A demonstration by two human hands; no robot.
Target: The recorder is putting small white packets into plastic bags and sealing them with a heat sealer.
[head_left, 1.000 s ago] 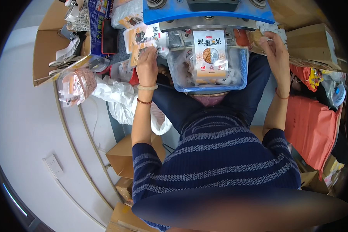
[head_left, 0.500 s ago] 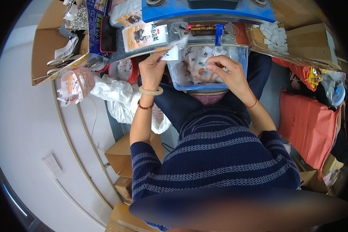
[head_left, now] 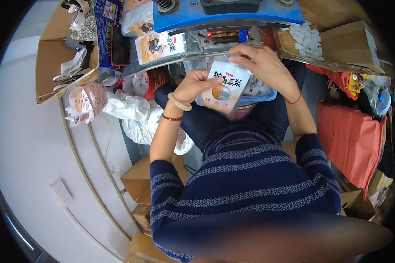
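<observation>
A white printed pouch with a round window is held tilted above my lap. My left hand grips its left side, thumb flat on the front. The curled fingers of my right hand pinch at the pouch's top edge, so that both hands are on it. Just behind and below it stands a bin with a blue liner. Small white packets in the bin show to the right of the pouch, which hides most of the rest.
A blue machine stands on the bench ahead. Left of it lie more printed pouches and a dark phone. Small white pieces fill a tray at the right. White crumpled plastic hangs below the bench's left side.
The pouch now faces up in front of the bin, where half a second ago my left hand held it edge-up further back. My right hand has moved from over the packets to the pouch's top.
</observation>
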